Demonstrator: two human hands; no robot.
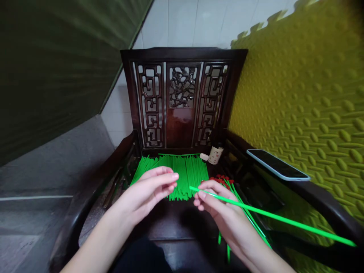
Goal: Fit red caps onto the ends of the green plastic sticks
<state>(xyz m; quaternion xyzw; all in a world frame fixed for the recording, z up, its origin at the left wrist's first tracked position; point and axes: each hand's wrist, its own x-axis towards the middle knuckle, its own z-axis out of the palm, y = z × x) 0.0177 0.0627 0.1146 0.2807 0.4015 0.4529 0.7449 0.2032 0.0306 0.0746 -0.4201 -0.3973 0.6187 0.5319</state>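
My right hand (218, 204) pinches a long green stick (284, 218) near one end; the stick runs off to the lower right over the chair arm. My left hand (153, 189) hovers just left of that end, fingers pressed together in a pinch, and whether anything is in them is too small to tell. Both hands are above the dark wooden chair seat (176, 223). Behind them lies a spread pile of green sticks (179, 170). More green sticks with small red pieces (223, 179) at their ends lie under my right hand.
A carved dark chair back (182, 102) rises behind the seat. A small pale bottle (215, 154) and its cap (204, 156) stand at the back right of the seat. A phone (277, 165) rests on the right armrest. A yellow-green foam mat (307, 94) leans at right.
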